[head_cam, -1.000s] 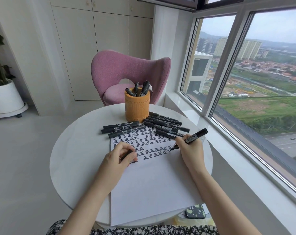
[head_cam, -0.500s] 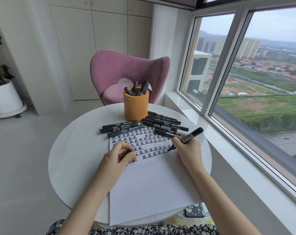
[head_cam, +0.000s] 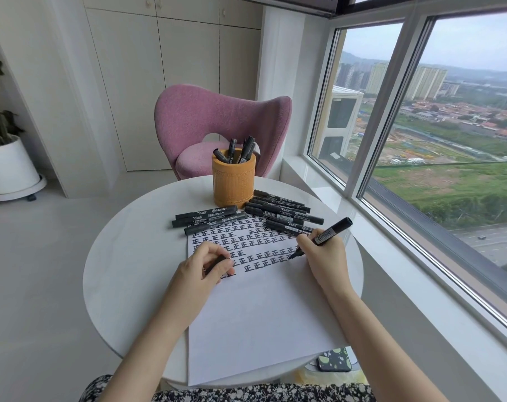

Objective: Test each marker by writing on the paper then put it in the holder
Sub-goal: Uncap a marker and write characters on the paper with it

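From my feed, the right hand [head_cam: 323, 253] has its thumb and fingers pinched round the marker [head_cam: 332, 232] low on the barrel, tip down on the paper [head_cam: 261, 314] at the right end of the last full row of characters. What matters for the next move is how the barrel lies. Its long axis slants from the tip, low and pointing left toward the left hand [head_cam: 205, 265], up to the butt, which points right toward the window. The left hand rests on the paper with its fingers curled round a small dark piece, which I take to be the cap [head_cam: 217, 261] (it is mostly hidden, so I can't be sure). If so, the tip already faces the cap across the written rows, and capping should need little turning. The holder [head_cam: 234, 181] stands past the top of the paper, ahead and left of the right hand, with a few markers upright in it. Two groups of loose markers [head_cam: 284, 211] lie on the table [head_cam: 124, 271] in front of it. By my reckoning the right hand would have to lift over the right-hand group and swing the barrel upright to drop it in.
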Motion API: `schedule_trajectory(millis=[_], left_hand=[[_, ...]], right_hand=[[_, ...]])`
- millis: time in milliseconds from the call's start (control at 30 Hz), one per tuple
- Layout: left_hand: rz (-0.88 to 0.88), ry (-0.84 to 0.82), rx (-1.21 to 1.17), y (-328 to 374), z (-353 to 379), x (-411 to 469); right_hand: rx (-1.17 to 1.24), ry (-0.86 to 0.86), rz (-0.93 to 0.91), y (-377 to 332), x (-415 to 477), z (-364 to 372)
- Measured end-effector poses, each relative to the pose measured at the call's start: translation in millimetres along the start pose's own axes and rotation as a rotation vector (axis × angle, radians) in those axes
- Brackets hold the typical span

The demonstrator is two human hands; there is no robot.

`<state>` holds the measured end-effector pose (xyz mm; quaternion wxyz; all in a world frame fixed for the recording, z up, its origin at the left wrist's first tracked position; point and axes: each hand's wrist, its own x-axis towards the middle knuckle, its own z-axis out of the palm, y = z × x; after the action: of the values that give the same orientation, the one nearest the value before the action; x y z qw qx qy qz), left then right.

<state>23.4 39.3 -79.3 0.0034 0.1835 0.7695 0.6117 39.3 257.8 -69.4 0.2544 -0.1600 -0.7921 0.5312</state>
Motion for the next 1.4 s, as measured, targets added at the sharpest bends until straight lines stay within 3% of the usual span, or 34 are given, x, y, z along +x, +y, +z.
schedule_trajectory(millis=[1000,1400], left_hand=[[-0.003,0.000,0.011,0.7,-2.0,-1.3],[0.062,-0.001,0.051,5.8,-3.4,-2.2]], right_hand=[[-0.003,0.059,0.003,-0.2,-0.2,-0.2],[0.304,0.050,0.098,1.0,3.6,-7.8]])
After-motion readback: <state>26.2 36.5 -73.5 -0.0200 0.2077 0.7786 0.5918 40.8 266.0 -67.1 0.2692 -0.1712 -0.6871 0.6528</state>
